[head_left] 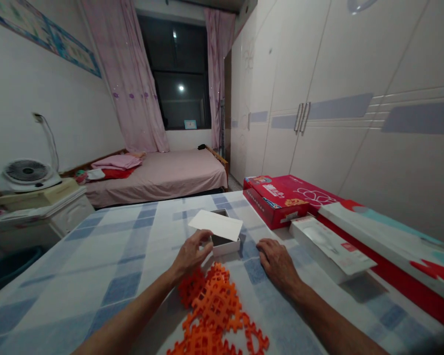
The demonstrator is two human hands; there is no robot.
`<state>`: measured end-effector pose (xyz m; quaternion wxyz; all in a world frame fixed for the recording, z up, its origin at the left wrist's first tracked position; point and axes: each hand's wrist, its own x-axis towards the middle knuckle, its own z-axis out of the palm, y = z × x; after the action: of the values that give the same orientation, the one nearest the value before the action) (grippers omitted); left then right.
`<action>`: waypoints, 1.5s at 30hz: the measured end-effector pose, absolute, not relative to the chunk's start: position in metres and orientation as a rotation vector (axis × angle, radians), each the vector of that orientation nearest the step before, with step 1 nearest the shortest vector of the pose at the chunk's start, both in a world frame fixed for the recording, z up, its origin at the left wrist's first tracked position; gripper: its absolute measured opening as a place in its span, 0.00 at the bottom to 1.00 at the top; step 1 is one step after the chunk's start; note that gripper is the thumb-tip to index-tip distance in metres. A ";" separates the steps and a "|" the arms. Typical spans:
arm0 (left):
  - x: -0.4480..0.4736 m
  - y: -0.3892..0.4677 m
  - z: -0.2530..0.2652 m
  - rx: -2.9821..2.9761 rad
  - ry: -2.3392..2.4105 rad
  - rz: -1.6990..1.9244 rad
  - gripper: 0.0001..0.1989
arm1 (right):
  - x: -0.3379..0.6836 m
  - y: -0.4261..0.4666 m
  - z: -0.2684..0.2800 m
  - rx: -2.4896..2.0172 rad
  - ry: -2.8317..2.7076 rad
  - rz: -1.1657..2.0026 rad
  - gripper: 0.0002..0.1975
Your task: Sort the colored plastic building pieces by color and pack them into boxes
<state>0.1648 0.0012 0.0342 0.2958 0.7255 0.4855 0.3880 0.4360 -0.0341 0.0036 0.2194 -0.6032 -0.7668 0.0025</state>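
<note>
A small white cardboard box stands on the table, its dark inside partly showing. Across its top lies a flat white lid, turned askew. My left hand is at the lid's near left edge, fingers and thumb closed on it by the box's corner. To the right of the box, my right hand rests palm down on the tablecloth, holding nothing. Orange plastic interlocking pieces, joined in lattice shapes, lie in a pile in front of me between my forearms.
The table has a blue and white checked cloth. On the right are a red box, an open white carton and a long white and red box. Beyond are a bed, a wardrobe and a fan.
</note>
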 end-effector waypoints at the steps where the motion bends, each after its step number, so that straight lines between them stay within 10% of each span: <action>1: 0.167 0.003 0.034 1.801 1.291 1.106 0.18 | 0.436 -0.034 0.004 -1.669 -2.123 0.006 0.13; 4: 0.176 0.014 0.032 1.323 1.235 1.283 0.26 | 0.437 -0.033 0.003 -1.656 -2.133 -0.003 0.13; 17: 0.161 0.052 0.047 0.460 0.962 1.792 0.03 | 0.439 -0.038 0.008 -1.563 -2.080 0.086 0.14; 25: 0.100 0.035 0.028 0.212 0.951 2.012 0.06 | 0.416 -0.124 0.030 -0.841 -2.611 0.379 0.49; 45: 0.107 0.030 0.008 0.339 0.996 1.969 0.07 | 0.335 -0.072 0.030 -1.170 -2.566 0.382 0.41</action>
<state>0.1068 0.0301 0.0078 0.4392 0.1364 0.4008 0.7924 0.3345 -0.0718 0.0300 0.1471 -0.4067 -0.8918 0.1327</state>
